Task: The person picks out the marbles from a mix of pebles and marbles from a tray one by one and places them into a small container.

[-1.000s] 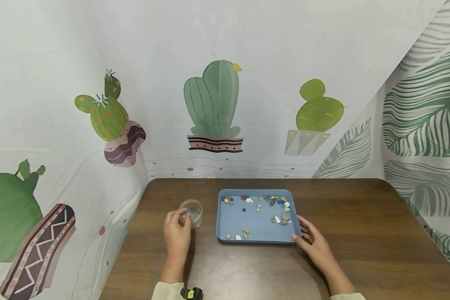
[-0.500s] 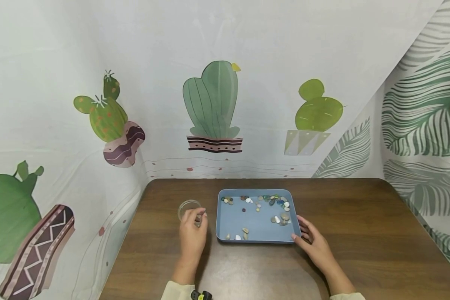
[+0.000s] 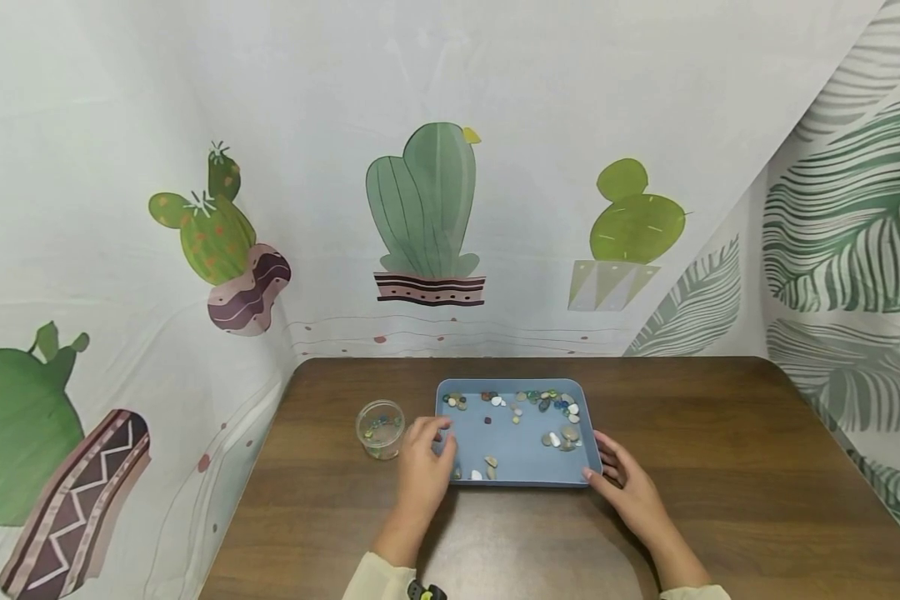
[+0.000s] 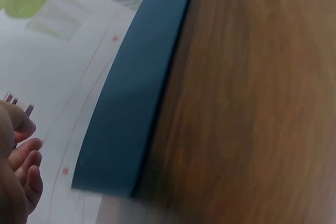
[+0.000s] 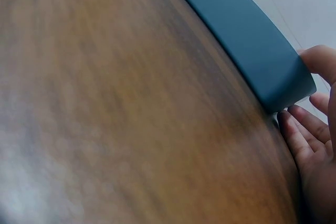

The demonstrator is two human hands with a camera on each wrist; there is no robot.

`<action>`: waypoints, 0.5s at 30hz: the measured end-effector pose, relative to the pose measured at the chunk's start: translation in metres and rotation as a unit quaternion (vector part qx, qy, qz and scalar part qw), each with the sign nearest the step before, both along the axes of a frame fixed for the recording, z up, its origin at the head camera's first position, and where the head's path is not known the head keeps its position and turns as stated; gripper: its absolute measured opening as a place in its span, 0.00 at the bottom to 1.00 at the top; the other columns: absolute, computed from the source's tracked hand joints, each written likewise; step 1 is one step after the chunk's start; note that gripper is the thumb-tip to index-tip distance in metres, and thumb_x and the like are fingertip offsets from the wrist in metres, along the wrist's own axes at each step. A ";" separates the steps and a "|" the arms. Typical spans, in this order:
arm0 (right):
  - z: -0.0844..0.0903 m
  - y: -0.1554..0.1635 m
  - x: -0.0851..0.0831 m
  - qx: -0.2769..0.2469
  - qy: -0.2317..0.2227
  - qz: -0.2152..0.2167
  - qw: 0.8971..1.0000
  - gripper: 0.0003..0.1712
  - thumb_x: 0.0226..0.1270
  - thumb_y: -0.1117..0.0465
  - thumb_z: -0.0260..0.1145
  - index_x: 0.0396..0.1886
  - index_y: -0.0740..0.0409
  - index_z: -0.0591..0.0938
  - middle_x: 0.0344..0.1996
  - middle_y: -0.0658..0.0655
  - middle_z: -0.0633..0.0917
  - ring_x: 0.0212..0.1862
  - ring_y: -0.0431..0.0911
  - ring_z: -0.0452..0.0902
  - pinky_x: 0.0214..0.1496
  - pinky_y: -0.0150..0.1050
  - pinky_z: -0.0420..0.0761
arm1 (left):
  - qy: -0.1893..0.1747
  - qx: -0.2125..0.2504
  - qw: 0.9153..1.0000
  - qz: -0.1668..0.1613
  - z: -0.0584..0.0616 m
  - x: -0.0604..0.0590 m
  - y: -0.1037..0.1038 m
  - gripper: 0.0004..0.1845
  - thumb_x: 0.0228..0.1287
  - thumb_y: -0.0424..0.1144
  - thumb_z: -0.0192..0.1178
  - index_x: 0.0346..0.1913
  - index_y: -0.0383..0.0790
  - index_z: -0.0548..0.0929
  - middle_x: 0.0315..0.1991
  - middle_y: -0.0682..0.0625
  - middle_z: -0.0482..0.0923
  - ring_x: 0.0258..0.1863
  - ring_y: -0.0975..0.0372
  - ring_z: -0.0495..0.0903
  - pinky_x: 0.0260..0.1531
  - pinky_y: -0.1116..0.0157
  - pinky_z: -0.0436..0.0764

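Backdrop: cactus-print cloth (image 3: 424,208) hangs behind the blue tray and wraps round both sides of it.
Table: brown wood (image 3: 720,467), running under the blue tray and out to every edge.
Blue tray: sitting mid-table (image 3: 521,477), its long side wall filling my left wrist view (image 4: 131,124) and its corner showing in the right wrist view (image 5: 252,51).
Right hand: parked at the tray's near right corner (image 3: 630,492), thumb and fingers pinching that corner to steady it, same as a second ago.
Left hand: now over the tray's near left corner (image 3: 425,471), having swung across from the cup; fingers loosely curled and I can't see anything held in them.
Clear cup: just left of the tray (image 3: 380,428), upright, a few coloured pebbles inside, my hand off it now.
Pebbles: scattered mostly along the tray's far edge (image 3: 547,403), a few at the near edge.
Read: one drop into the cup looks done, and I'm back at the tray for another pebble.
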State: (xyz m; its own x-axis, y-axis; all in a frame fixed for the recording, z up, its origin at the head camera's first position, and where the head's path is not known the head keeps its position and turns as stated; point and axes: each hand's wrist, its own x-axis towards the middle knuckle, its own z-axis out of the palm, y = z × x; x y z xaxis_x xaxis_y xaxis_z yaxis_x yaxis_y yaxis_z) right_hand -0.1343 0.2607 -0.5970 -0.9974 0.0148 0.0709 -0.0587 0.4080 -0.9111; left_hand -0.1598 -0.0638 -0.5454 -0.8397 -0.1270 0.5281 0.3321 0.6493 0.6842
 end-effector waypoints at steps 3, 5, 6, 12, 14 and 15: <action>0.000 0.000 0.000 0.001 -0.001 -0.002 1.000 0.40 0.67 0.55 0.72 0.76 0.53 0.66 0.69 0.65 0.74 0.58 0.25 0.70 0.56 0.14 0.71 | 0.002 -0.016 1.000 -0.020 -0.001 -0.002 0.012 0.11 0.57 0.31 0.70 0.43 0.42 0.88 0.40 0.51 0.85 0.35 0.59 0.80 0.36 0.65 0.79; 0.000 0.001 0.000 0.000 -0.002 -0.001 1.000 0.40 0.67 0.55 0.72 0.76 0.52 0.66 0.69 0.65 0.74 0.59 0.26 0.70 0.56 0.14 0.71 | 0.004 -0.021 0.999 -0.032 -0.002 -0.003 0.020 0.11 0.57 0.31 0.70 0.44 0.42 0.88 0.41 0.51 0.85 0.35 0.59 0.80 0.36 0.65 0.79; 0.000 0.001 0.000 0.000 -0.002 0.000 1.000 0.41 0.67 0.55 0.72 0.76 0.52 0.66 0.69 0.65 0.74 0.59 0.26 0.70 0.56 0.15 0.71 | 0.002 -0.023 0.999 -0.036 -0.003 -0.004 0.024 0.11 0.57 0.31 0.70 0.44 0.41 0.88 0.41 0.51 0.85 0.35 0.60 0.80 0.37 0.65 0.79; 0.000 0.000 0.000 -0.001 -0.007 0.000 1.000 0.41 0.67 0.55 0.72 0.76 0.52 0.66 0.70 0.64 0.74 0.59 0.27 0.70 0.56 0.15 0.72 | -0.040 -0.043 0.995 -0.077 -0.005 -0.015 0.043 0.14 0.61 0.33 0.67 0.50 0.42 0.88 0.46 0.50 0.84 0.38 0.61 0.80 0.38 0.65 0.80; 0.000 0.000 0.000 -0.002 -0.007 0.000 1.000 0.41 0.67 0.55 0.72 0.76 0.52 0.66 0.70 0.64 0.74 0.59 0.26 0.70 0.55 0.15 0.72 | -0.057 -0.058 0.993 -0.090 -0.005 -0.019 0.047 0.16 0.62 0.35 0.67 0.53 0.42 0.87 0.48 0.50 0.84 0.39 0.62 0.80 0.38 0.66 0.80; 0.000 0.000 0.000 -0.002 -0.006 0.000 1.000 0.41 0.67 0.55 0.72 0.76 0.52 0.66 0.70 0.64 0.74 0.58 0.26 0.70 0.55 0.15 0.72 | -0.063 -0.066 0.991 -0.095 -0.005 -0.021 0.049 0.16 0.63 0.36 0.67 0.54 0.42 0.87 0.49 0.50 0.84 0.39 0.62 0.80 0.39 0.66 0.80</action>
